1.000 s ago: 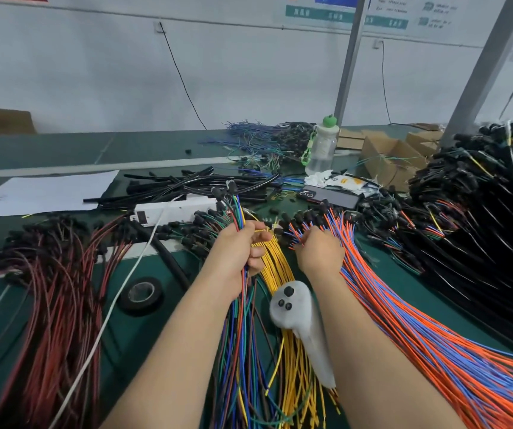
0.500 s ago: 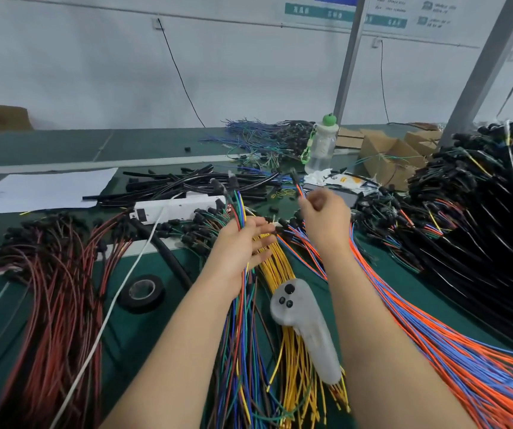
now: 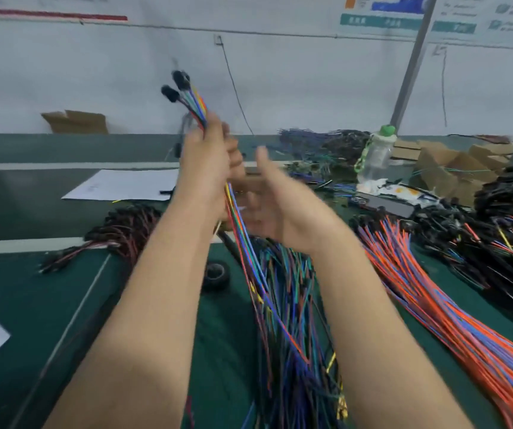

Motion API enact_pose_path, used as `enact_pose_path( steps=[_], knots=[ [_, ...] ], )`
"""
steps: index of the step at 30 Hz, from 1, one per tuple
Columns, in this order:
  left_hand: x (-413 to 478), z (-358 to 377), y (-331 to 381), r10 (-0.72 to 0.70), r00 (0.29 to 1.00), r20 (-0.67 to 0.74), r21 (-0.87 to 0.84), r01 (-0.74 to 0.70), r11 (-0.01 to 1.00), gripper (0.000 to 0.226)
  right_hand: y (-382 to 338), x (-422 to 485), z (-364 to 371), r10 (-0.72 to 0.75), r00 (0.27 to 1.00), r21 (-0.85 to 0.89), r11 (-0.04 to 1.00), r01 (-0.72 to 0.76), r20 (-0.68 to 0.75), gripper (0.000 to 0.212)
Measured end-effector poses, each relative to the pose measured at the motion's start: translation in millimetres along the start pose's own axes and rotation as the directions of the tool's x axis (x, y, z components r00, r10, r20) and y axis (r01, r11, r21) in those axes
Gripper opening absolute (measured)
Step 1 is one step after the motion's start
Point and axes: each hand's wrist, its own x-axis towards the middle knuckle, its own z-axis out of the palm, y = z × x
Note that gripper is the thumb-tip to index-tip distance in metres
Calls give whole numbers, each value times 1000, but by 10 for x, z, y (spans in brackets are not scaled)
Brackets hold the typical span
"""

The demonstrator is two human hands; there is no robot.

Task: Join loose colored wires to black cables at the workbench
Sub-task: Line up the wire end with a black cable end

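Colored wires point(image 3: 198, 108), gripped in our left hand point(image 3: 207, 164), have lifted off the desk point(image 3: 17, 283) since a moment ago; our right hand point(image 3: 272, 212) hangs open beside them, likely ready to sort.

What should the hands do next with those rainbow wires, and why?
Probably the right hand should close on the colored wires just below the left hand, to steady them. The left hand grips the bundle held high, black plugs on top; the right hand is open beside the hanging strands, holding nothing.
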Motion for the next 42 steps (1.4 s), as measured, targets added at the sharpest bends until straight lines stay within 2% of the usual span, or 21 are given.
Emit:
enact_pose_path(
  steps=[1, 2, 4, 5, 6, 8, 9, 11, 13, 15, 16, 18, 22, 25, 28, 29, 31, 35, 39, 42],
  knots=[
    [21, -66, 85, 28, 999, 16, 78, -29, 997, 35, 102, -51, 173, 19, 988, 66, 997, -29, 156, 47],
    [29, -137, 144, 49, 998, 51, 223, -59, 973, 35, 193, -77, 333, 17, 970, 112, 993, -46, 241, 40],
    [-12, -274, 231, 17, 986, 165, 584, -111, 804, 37, 322, -86, 581, -5, 961, 174, 984, -45, 276, 31],
    [-37, -345, 258, -45, 974, 220, 680, -121, 723, 39, 365, -73, 659, -23, 968, 180, 983, -23, 251, 32],
    [-57, -414, 283, -114, 962, 248, 706, -99, 701, 44, 384, -51, 714, -51, 978, 170, 985, 17, 200, 33],
    [-101, -529, 310, -224, 940, 256, 603, 26, 797, 57, 349, 10, 742, -118, 991, 200, 975, 102, 69, 38],
    [-137, -574, 308, -258, 926, 275, 525, 80, 847, 60, 300, 44, 717, -146, 989, 283, 949, 137, 12, 40],
    [-236, -653, 186, -328, 863, 383, 418, 155, 895, 62, 169, 123, 606, -213, 973, 502, 834, 230, -93, 44],
    [-379, -701, -13, -447, 754, 481, 417, 252, 873, 61, 45, 208, 454, -244, 946, 619, 715, 324, -214, 44],
    [-494, -751, -189, -540, 669, 512, 480, 299, 825, 53, 1, 250, 283, -256, 916, 598, 696, 397, -311, 44],
    [-512, -788, -255, -545, 661, 516, 485, 299, 822, 48, 12, 262, 200, -260, 903, 578, 699, 421, -343, 44],
    [-501, -838, -335, -522, 686, 507, 469, 288, 835, 39, 81, 256, 37, -259, 892, 583, 682, 441, -371, 44],
    [-461, -760, -453, -501, 735, 456, 542, 217, 812, 34, 295, 174, -93, -231, 928, 646, 667, 370, -293, 45],
    [-481, -673, -579, -533, 726, 435, 572, 234, 786, 32, 419, 118, -143, -177, 928, 619, 702, 353, -329, 49],
    [-489, -811, -675, -567, 693, 445, 547, 290, 785, 29, 455, 38, -305, -198, 877, 580, 683, 443, -437, 49],
    [-493, -878, -703, -567, 690, 449, 519, 315, 794, 28, 464, 8, -365, -207, 862, 576, 669, 469, -462, 48],
    [-515, -958, -766, -550, 728, 409, 411, 391, 824, 25, 499, -29, -434, -213, 849, 575, 655, 491, -483, 47],
    [-547, -807, -970, -545, 822, 167, 293, 486, 823, 28, 652, 6, -318, -164, 876, 570, 702, 427, -453, 47],
    [-588, -742, -1130, -556, 831, -5, 199, 546, 814, 24, 780, 45, -278, -165, 861, 576, 680, 453, -482, 48],
    [-611, -760, -1241, -566, 825, -13, -75, 563, 823, 31, 891, 72, -256, -163, 862, 563, 696, 446, -481, 50]
  ],
)
